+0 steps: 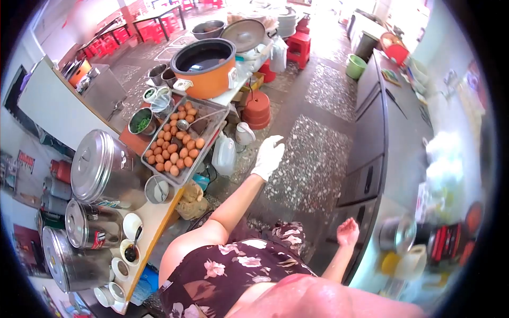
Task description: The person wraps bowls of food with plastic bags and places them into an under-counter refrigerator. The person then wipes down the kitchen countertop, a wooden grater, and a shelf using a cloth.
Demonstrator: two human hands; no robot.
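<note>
My left hand (269, 158) wears a white glove and is stretched forward over the floor, fingers apart, holding nothing. It is to the right of the tray of brown eggs (174, 143), without touching it. A ladle (183, 124) lies among the eggs. My right hand (348, 232) is bare and hangs beside the grey cabinets, its fingers partly curled; whether anything is in it is too small to tell. Behind the egg tray stands an orange pot (212, 79) with dark contents, its lid (243, 35) just behind it.
Large lidded metal pots (101, 164) and small bowls (132, 225) line the left table. A red-brown round container (256, 108) and a clear jug (224, 155) stand beside the table. Grey cabinets (366, 153) run along the right; a green bucket (356, 67) is farther back.
</note>
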